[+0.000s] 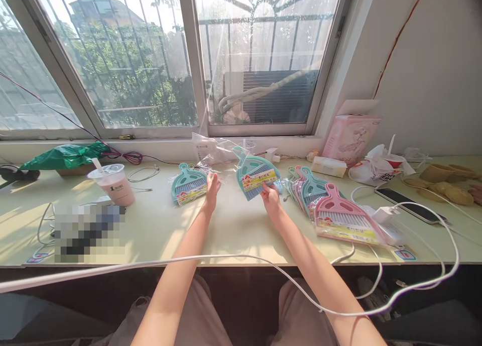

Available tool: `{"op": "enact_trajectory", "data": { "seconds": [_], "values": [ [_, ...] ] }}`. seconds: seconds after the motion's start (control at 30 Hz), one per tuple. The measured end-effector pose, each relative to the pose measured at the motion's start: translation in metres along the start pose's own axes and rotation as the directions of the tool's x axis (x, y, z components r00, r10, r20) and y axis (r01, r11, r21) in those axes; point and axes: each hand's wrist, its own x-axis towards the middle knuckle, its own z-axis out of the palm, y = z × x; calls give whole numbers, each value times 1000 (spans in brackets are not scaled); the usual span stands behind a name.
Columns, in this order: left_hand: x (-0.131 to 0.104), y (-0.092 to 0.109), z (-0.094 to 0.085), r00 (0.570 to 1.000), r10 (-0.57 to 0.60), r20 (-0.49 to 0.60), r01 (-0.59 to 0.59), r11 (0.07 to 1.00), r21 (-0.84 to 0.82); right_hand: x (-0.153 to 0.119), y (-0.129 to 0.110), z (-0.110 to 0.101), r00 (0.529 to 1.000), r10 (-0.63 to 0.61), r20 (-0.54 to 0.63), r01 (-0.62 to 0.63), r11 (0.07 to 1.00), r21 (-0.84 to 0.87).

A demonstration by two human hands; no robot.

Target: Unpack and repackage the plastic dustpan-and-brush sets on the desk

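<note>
My right hand (pixel 271 198) grips the lower edge of a teal dustpan-and-brush set (pixel 256 167), which it holds up above the table, tilted. The set has a yellow printed label across the brush bristles and clear plastic wrap around it. My left hand (pixel 213 189) is just right of another teal dustpan-and-brush set (pixel 189 186) lying on the table. Its fingers look extended and seem to hold nothing, though clear wrap lies close by. To the right, several wrapped sets overlap in a row, with a pink dustpan-and-brush set (pixel 344 215) in front.
A cup of pink drink (pixel 113 185) and a green plastic bag (pixel 68 156) stand at left. A white cable (pixel 226 256) crosses before my forearms. At right are a phone (pixel 408 205), a charger (pixel 386 214) and a pink box (pixel 352 137). A window runs along the back.
</note>
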Motion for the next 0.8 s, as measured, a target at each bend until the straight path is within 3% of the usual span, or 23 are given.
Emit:
{"op": "enact_trajectory", "data": {
  "seconds": [0.03,0.1,0.27,0.33,0.4,0.5,0.57,0.8],
  "values": [
    [1,0,1,993,-22,114,28,998,-58,0,0,1,1000,18,10,-18,1000,-11],
    [1,0,1,978,-26,206,49,993,-106,-1,1,2,996,78,44,-76,996,-42],
    [-3,3,-1,994,1,108,9,995,-96,-2,8,3,977,177,116,-168,982,-81],
    [-9,4,2,988,5,153,17,990,-138,-3,10,3,980,150,128,-143,988,-64],
    [-14,5,7,964,13,265,40,980,-194,-4,10,2,986,116,120,-111,993,-46],
    [-19,5,13,895,14,446,98,969,-227,-4,9,0,993,63,95,-60,997,-37],
    [-19,4,14,857,-4,516,132,969,-211,-3,8,-2,996,38,77,-34,998,-57],
    [-22,6,14,885,-33,464,108,985,-137,1,12,-5,997,70,13,-69,995,-77]
  ]
}}
